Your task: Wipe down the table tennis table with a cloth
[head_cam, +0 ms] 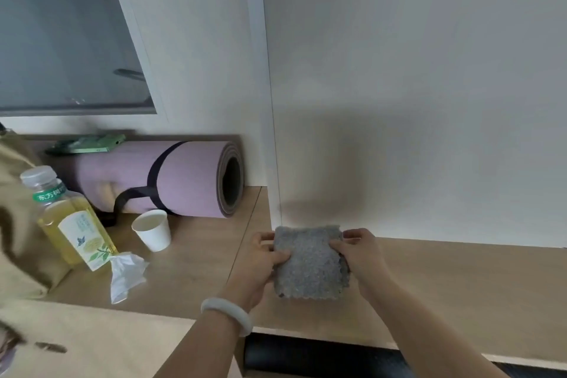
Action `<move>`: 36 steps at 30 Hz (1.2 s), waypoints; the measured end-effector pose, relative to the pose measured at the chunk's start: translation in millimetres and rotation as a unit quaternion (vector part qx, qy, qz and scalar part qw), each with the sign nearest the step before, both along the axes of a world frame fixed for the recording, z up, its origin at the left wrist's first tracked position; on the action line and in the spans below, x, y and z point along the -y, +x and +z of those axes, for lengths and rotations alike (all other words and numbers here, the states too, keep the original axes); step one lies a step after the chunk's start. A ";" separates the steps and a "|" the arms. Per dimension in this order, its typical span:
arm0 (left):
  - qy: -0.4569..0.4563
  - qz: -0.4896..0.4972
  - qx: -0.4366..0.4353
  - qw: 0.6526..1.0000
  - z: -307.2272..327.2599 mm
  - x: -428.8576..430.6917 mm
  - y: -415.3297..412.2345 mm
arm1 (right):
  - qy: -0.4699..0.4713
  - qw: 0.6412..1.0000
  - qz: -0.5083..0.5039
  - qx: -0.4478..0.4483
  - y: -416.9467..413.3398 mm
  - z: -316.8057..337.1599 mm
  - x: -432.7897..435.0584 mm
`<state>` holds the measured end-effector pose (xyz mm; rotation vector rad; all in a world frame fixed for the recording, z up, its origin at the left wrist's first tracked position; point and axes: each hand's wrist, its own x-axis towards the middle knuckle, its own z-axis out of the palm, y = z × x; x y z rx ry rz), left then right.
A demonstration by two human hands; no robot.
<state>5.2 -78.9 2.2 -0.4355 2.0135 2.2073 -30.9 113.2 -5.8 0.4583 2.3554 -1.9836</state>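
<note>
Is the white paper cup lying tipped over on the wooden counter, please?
No, the white paper cup stands upright on the wooden counter, in front of the rolled purple yoga mat.

To my left on the worktop, the bottle (66, 218) has a green neck band (49, 193) reading 东方树, perhaps with a fourth character turned away. I can't read the small print on its pale label (87, 242).

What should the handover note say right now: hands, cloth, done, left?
Left hand grips the grey cloth by its left edge; right hand pinches its right edge.
The cloth is held flat between them over the wooden counter by the wall.
The table tennis table is not in view.
Done: cloth in hand. Left: all the wiping, as far as this view shows.
</note>
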 end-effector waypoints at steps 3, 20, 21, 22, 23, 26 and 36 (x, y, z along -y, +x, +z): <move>-0.224 -0.006 -0.064 0.972 -8.9 1.8 -22.9 | 0.162 0.987 -0.006 -0.024 -11.1 -8.2 4.2; -0.649 -0.289 -0.215 0.670 -56.1 -1.8 -57.3 | 0.544 0.788 0.268 -0.110 -16.7 -55.1 28.2; -0.651 -0.285 -0.220 0.668 -56.5 -3.4 -57.2 | 0.544 0.791 0.256 -0.111 -14.6 -52.6 27.4; -0.647 -0.279 -0.228 0.672 -57.9 -5.1 -56.5 | 0.542 0.796 0.244 -0.111 -11.7 -54.0 25.7; -0.641 -0.278 -0.237 0.675 -60.3 -6.4 -55.3 | 0.546 0.794 0.245 -0.103 -8.7 -55.0 22.9; -0.634 -0.304 -0.230 0.673 -65.5 -8.1 -56.1 | 0.560 0.783 0.260 -0.069 -5.8 -59.5 16.3; -0.645 -0.286 -0.192 0.682 -73.2 -9.4 -55.1 | 0.532 0.805 0.257 -0.058 10.2 -62.6 11.6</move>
